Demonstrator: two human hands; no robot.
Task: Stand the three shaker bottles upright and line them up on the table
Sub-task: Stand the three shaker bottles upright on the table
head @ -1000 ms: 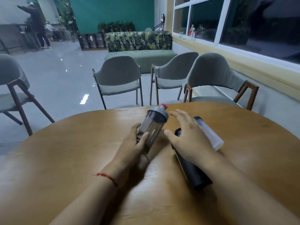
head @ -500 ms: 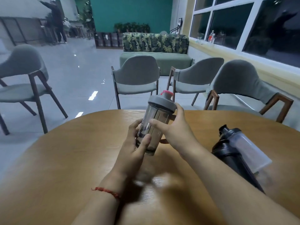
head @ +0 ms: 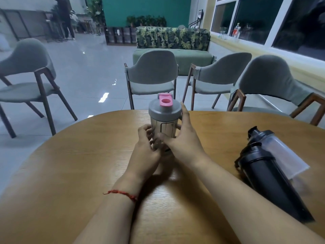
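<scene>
A clear shaker bottle with a grey lid and pink cap (head: 164,118) stands upright near the far edge of the round wooden table (head: 88,164). My left hand (head: 146,150) wraps its lower left side. My right hand (head: 182,140) grips its right side, fingers reaching up to the lid. Both hands hide the bottle's base. To the right, a black shaker bottle (head: 269,180) lies on its side. A frosted clear shaker bottle with a black lid (head: 279,150) lies beside it, touching it.
Three grey chairs (head: 153,76) stand behind the table's far edge, and another chair (head: 26,73) is at the left. A green sofa (head: 174,48) sits further back. A person stands far off at the upper left.
The pink-capped bottle went from tilted in the air to upright on the table. My right hand moved from hovering over the lying bottles onto it. The view shifted left.
</scene>
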